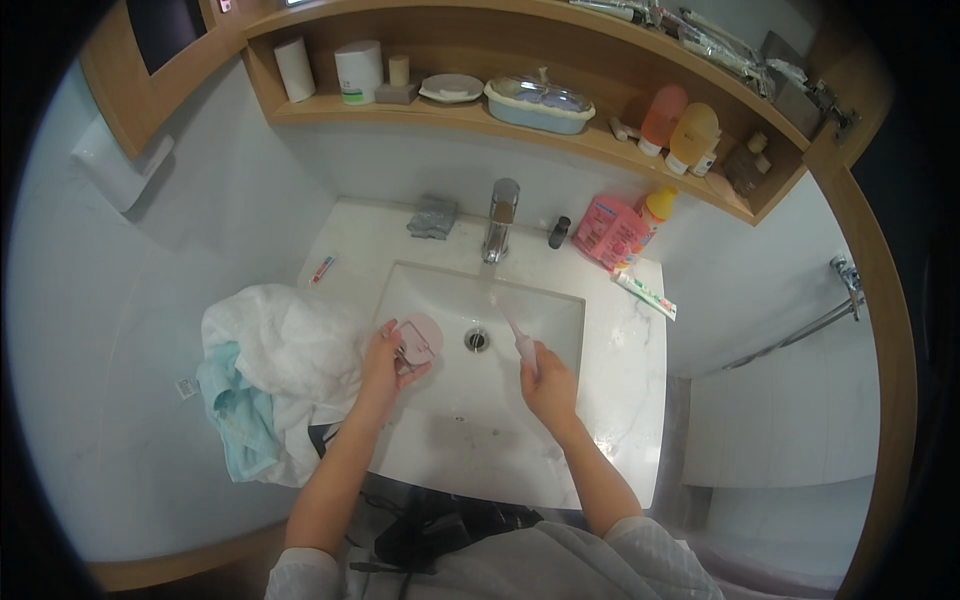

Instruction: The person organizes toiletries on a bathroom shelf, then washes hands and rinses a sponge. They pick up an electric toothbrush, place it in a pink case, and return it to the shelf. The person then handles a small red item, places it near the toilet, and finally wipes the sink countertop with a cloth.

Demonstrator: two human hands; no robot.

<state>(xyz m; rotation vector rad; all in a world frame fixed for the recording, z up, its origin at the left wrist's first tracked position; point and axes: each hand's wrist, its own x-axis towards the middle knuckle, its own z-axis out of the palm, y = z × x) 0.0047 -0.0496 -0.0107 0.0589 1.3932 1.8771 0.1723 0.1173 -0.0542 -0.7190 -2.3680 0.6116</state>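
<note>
My left hand (388, 360) grips a round, translucent pink item (421, 337) with a thin metal-looking frame, above the left part of the sink basin (442, 397). Whether it is a cup or a flat disc, I cannot tell. In my right hand (551, 382) is a slim pale pink toothbrush (516, 326), its handle in the fist and its head angled up toward the faucet. Between the hands lies the round drain (476, 340). The chrome faucet (501, 217) rises behind the basin, and no running water shows.
A white towel (285, 337) and a light blue cloth (244, 424) drape over the counter's left side. Behind the basin stand a grey pouch (433, 218), a small dark bottle (559, 232) and a pink pack (609, 232). Toothpaste (645, 295) lies right, below a wooden shelf (450, 118).
</note>
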